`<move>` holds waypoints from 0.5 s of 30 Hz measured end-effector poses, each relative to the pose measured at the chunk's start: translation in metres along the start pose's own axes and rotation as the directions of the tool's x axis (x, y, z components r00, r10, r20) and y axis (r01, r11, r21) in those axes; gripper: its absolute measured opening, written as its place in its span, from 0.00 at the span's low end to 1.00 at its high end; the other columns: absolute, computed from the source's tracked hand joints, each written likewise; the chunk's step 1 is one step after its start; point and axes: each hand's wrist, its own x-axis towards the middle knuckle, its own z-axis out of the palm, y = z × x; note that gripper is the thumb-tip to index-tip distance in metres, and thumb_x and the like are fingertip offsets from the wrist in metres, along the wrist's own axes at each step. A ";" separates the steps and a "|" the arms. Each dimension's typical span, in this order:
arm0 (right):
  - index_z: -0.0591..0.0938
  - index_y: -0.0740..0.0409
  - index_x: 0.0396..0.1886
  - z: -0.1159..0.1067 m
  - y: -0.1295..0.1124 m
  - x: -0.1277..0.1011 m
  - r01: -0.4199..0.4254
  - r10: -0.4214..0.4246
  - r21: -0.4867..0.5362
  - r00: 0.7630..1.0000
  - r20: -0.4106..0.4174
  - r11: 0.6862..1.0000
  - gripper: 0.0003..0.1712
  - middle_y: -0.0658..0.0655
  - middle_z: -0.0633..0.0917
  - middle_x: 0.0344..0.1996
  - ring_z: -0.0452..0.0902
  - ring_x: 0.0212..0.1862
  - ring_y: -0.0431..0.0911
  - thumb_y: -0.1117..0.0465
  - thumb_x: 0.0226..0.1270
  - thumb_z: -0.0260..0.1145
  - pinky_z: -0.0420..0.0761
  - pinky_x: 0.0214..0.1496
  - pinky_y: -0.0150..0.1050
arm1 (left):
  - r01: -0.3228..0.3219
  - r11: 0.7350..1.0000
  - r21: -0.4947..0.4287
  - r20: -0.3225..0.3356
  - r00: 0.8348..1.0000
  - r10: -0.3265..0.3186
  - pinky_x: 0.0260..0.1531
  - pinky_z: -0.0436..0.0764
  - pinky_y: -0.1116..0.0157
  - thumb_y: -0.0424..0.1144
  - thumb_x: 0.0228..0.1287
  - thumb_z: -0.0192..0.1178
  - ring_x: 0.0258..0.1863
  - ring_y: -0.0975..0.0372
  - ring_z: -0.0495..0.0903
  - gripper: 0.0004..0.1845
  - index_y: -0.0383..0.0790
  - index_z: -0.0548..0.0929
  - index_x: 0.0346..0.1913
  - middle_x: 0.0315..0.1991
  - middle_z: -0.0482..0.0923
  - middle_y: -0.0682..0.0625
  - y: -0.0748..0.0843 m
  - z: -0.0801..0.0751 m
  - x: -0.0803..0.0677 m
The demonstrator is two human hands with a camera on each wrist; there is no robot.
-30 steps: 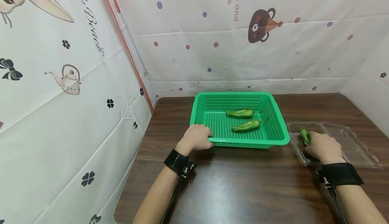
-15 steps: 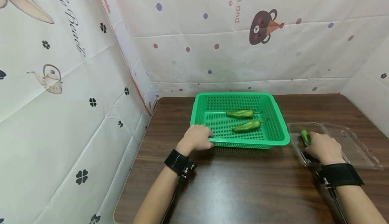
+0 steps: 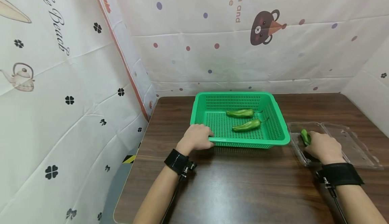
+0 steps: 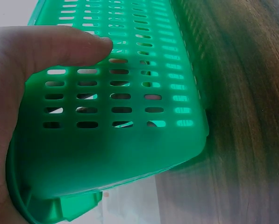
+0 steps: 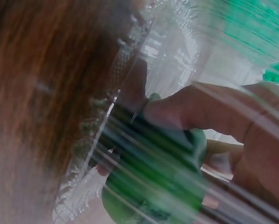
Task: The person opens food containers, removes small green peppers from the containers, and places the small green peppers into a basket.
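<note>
My left hand (image 3: 197,138) grips the green basket's (image 3: 275,107) near-left corner so it won't slide. My right hand's (image 3: 323,147) fingers are wrapped round a green pepper (image 3: 305,136) in the clear tray (image 3: 349,139) by the table's right edge.

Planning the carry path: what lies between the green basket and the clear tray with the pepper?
Only a narrow strip of bare table separates the green basket from the clear tray, as the head view shows.
</note>
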 end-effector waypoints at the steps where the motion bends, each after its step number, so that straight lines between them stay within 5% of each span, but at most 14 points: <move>1: 0.73 0.73 0.57 0.001 0.000 0.000 0.001 -0.001 -0.001 1.000 -0.002 1.000 0.31 0.59 0.72 0.20 0.67 0.24 0.55 0.59 0.58 0.71 0.67 0.26 0.49 | 0.000 1.000 0.002 -0.002 1.000 0.000 0.22 0.50 0.66 0.55 0.62 0.66 0.20 0.66 0.49 0.18 0.58 0.73 0.19 0.17 0.48 0.60 0.000 0.000 0.000; 6: 0.73 0.73 0.56 0.003 0.002 0.000 0.007 -0.007 0.001 1.000 -0.006 1.000 0.30 0.59 0.71 0.20 0.67 0.24 0.55 0.59 0.59 0.70 0.67 0.26 0.49 | 0.000 1.000 0.017 -0.002 1.000 0.000 0.22 0.50 0.66 0.56 0.62 0.66 0.20 0.66 0.48 0.26 0.55 0.62 0.16 0.18 0.46 0.58 0.001 0.001 0.000; 15: 0.73 0.74 0.55 0.005 0.004 0.004 -0.004 0.004 -0.001 1.000 -0.005 1.000 0.31 0.60 0.73 0.20 0.68 0.25 0.56 0.58 0.58 0.71 0.68 0.26 0.50 | -0.001 1.000 0.021 -0.019 1.000 0.001 0.22 0.50 0.66 0.55 0.61 0.66 0.20 0.66 0.49 0.29 0.54 0.57 0.16 0.18 0.47 0.58 0.002 0.000 0.000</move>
